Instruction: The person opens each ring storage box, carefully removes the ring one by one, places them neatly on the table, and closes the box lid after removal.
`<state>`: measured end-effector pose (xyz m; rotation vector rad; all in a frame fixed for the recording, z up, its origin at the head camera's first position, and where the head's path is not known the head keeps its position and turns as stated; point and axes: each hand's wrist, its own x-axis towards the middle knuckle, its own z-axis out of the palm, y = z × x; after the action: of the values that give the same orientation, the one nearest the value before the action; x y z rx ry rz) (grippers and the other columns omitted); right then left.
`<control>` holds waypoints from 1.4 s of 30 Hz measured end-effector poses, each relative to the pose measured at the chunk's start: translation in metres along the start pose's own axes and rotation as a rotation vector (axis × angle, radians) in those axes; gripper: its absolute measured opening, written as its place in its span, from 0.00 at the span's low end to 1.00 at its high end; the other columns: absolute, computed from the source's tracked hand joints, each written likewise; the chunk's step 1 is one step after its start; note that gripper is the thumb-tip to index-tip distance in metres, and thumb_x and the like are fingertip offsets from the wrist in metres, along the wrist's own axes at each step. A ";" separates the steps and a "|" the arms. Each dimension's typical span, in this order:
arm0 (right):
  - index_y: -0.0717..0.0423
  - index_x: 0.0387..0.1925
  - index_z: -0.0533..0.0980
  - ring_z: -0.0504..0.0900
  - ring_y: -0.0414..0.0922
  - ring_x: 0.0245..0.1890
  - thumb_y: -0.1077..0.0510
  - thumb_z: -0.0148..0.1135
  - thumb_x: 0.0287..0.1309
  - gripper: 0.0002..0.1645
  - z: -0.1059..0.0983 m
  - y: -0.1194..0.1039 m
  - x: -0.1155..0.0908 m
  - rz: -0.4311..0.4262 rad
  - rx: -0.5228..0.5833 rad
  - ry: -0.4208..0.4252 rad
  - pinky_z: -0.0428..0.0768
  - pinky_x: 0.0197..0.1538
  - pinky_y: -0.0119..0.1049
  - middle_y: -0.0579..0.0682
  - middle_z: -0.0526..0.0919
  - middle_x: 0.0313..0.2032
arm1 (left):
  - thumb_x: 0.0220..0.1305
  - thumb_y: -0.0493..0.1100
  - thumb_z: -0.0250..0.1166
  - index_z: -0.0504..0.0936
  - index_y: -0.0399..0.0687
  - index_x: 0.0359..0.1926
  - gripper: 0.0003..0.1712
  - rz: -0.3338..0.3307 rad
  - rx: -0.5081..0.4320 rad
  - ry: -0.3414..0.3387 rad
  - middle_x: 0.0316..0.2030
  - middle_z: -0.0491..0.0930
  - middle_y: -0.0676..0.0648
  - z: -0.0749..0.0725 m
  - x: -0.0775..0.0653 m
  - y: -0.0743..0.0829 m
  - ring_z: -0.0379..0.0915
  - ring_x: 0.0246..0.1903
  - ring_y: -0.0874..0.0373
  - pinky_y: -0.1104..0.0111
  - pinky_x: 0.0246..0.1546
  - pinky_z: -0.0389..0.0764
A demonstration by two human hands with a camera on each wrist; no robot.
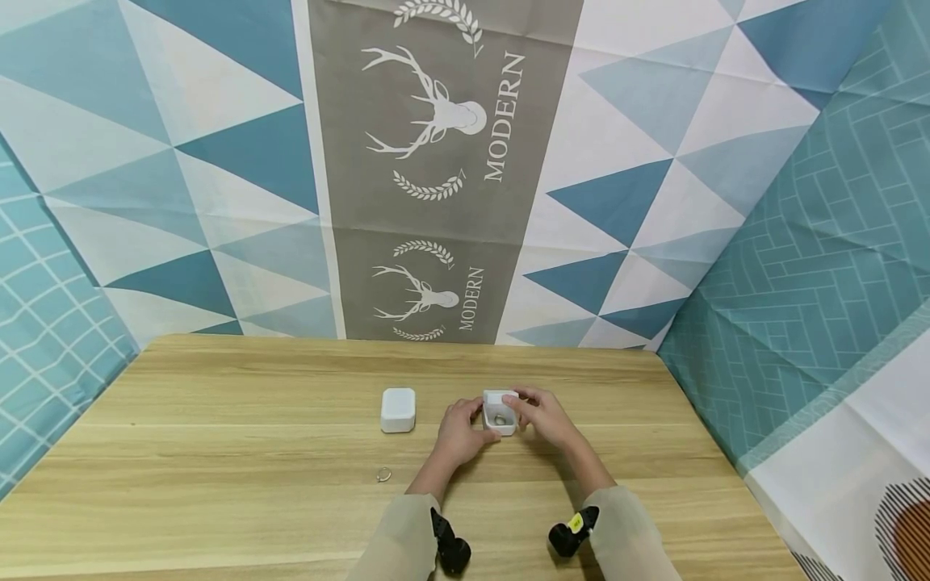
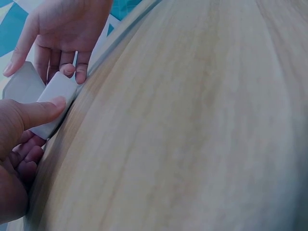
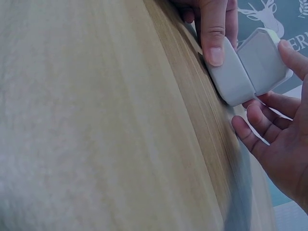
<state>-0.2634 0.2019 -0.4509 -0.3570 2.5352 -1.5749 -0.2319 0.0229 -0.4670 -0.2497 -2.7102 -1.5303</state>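
A small white ring box point(image 1: 501, 431) stands on the wooden table with its lid point(image 3: 262, 60) raised. Inside it sits a ring point(image 1: 500, 420). My left hand point(image 1: 459, 432) grips the box's base point(image 3: 233, 79), thumb on the front wall and fingers round the left side. On the right, my right hand point(image 1: 546, 418) holds the lid, its thumb at the lid's edge and the other fingers behind and beside the box. Left of my left hand is a second white box point(image 1: 398, 410), closed. Nearer to me a loose ring point(image 1: 384, 474) lies on the tabletop.
The wooden table point(image 1: 240, 452) runs back to a wall hanging point(image 1: 436, 202) with triangles and deer heads. Tile-patterned cloth point(image 1: 814, 266) hangs along the right side. Black wrist cameras point(image 1: 452, 553) sit on both sleeves.
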 end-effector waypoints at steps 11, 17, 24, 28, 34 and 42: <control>0.65 0.57 0.71 0.75 0.42 0.26 0.46 0.55 0.62 0.31 0.000 0.000 0.001 0.013 -0.003 -0.004 0.76 0.33 0.33 0.57 0.80 0.41 | 0.47 0.43 0.74 0.72 0.33 0.59 0.38 -0.002 -0.008 -0.004 0.51 0.76 0.39 -0.001 0.000 0.001 0.68 0.52 0.45 0.51 0.57 0.69; 0.65 0.56 0.72 0.75 0.42 0.25 0.45 0.55 0.63 0.31 -0.001 -0.001 0.001 0.010 -0.009 -0.006 0.75 0.32 0.33 0.57 0.80 0.40 | 0.47 0.43 0.74 0.72 0.34 0.59 0.38 -0.005 -0.007 -0.009 0.51 0.76 0.39 -0.001 -0.001 0.002 0.68 0.52 0.45 0.51 0.57 0.69; 0.66 0.56 0.72 0.76 0.48 0.27 0.48 0.54 0.64 0.28 -0.001 -0.010 0.000 0.060 -0.003 -0.013 0.75 0.34 0.36 0.58 0.80 0.40 | 0.47 0.43 0.74 0.72 0.34 0.59 0.38 -0.007 0.004 -0.008 0.50 0.76 0.40 -0.001 0.000 0.001 0.69 0.51 0.46 0.51 0.56 0.69; 0.64 0.55 0.73 0.76 0.44 0.25 0.44 0.55 0.62 0.30 0.000 -0.001 0.004 0.053 -0.009 0.003 0.74 0.33 0.33 0.56 0.81 0.39 | 0.47 0.43 0.74 0.72 0.35 0.59 0.38 -0.007 -0.002 -0.006 0.50 0.76 0.40 -0.001 0.000 0.002 0.69 0.51 0.46 0.51 0.56 0.69; 0.65 0.52 0.74 0.76 0.42 0.23 0.37 0.56 0.58 0.36 0.000 0.000 0.002 -0.021 0.002 0.013 0.73 0.30 0.31 0.52 0.81 0.34 | 0.47 0.43 0.74 0.72 0.35 0.59 0.38 -0.006 -0.005 -0.003 0.50 0.76 0.40 -0.001 0.000 0.001 0.69 0.51 0.46 0.51 0.56 0.69; 0.62 0.55 0.73 0.76 0.43 0.25 0.43 0.55 0.62 0.30 -0.001 0.000 0.007 0.086 0.005 -0.005 0.73 0.36 0.33 0.56 0.81 0.40 | 0.46 0.43 0.74 0.72 0.34 0.59 0.38 -0.015 -0.012 -0.004 0.50 0.76 0.40 -0.001 0.001 0.002 0.68 0.51 0.46 0.51 0.57 0.69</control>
<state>-0.2703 0.2012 -0.4500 -0.2472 2.5067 -1.5478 -0.2323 0.0228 -0.4650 -0.2332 -2.7129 -1.5513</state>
